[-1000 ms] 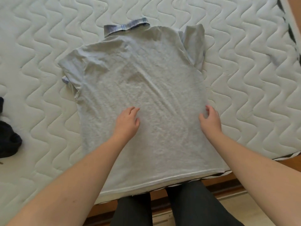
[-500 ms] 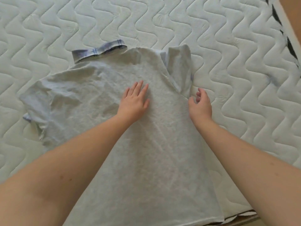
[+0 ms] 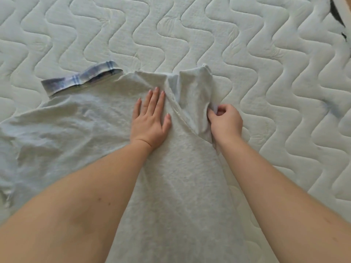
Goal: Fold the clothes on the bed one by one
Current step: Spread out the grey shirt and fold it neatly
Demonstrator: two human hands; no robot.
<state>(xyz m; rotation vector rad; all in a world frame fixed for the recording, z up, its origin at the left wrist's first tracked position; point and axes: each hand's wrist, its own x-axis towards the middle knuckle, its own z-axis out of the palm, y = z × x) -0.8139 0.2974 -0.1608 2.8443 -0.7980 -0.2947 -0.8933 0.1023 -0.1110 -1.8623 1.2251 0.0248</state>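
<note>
Right hand point(image 3: 226, 121) pinching shirt point(image 3: 79, 133) sleeve point(image 3: 195, 95)

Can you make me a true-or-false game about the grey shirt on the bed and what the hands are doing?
1. The left hand lies flat on the grey shirt, fingers straight. True.
2. The right hand is held up in the air, away from the shirt. False: it pinches the edge of the right sleeve.
3. The collar is plain red. False: it is blue and white plaid.
4. The shirt lies on a white quilted mattress with wavy stitching. True.
5. The shirt is already folded into a small neat square. False: it is spread out, with only the right sleeve turned onto the body.
</note>
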